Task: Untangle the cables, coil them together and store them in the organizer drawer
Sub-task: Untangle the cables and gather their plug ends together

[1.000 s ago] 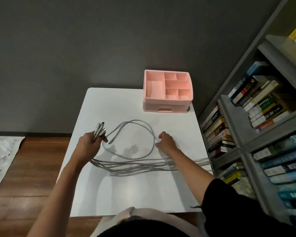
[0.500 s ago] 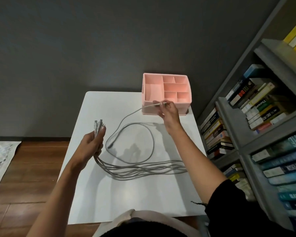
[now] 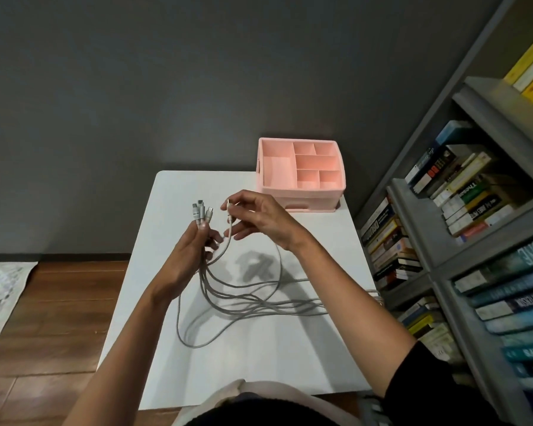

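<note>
My left hand (image 3: 194,253) grips three plugs (image 3: 201,211) and my right hand (image 3: 263,219) pinches a fourth. The loose cables (image 3: 253,302) overhanging the worktop (image 3: 290,352) could snag.

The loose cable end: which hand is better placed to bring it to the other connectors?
Probably right. The right hand pinches the cable end, close beside the connectors. The left hand is occupied, holding those three connectors upright.

White table (image 3: 290,358) w/ grey bookshelf (image 3: 499,124) at right (books (image 3: 462,192) packed in), wood floor (image 3: 59,302) left.
</note>
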Available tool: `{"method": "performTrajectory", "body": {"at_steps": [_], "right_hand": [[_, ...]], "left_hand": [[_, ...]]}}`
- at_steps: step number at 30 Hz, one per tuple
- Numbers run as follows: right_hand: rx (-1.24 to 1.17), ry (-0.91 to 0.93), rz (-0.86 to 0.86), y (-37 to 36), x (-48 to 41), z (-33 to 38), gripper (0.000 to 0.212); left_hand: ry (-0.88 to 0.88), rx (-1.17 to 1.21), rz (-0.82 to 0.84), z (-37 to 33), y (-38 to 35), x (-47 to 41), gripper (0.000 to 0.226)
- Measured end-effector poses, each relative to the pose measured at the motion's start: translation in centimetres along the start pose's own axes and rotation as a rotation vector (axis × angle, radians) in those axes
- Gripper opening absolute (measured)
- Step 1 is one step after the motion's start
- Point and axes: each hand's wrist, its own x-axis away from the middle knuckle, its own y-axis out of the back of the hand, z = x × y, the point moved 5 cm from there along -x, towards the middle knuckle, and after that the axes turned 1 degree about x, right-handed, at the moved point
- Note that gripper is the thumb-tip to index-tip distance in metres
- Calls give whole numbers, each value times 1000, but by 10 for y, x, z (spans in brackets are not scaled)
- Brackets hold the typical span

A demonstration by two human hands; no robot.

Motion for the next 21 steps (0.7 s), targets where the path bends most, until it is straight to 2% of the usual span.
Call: {"method": "performTrajectory", "body": {"at_steps": [4,9,17,21], "right_hand": [[128,88,-108,1,-5,7,17],[278,217,-222,3,-5,13,14],[224,210,-244,5,-9,10,16],[203,207,-230,3,-7,10,14]], "left_hand": [[-20,15,43,-7,-9,2,29],[-50,43,57,-17,-16,3,28],[-139,39,42,-18,-29,3,31],[-137,83,85,-18,-30,4,22]]}}
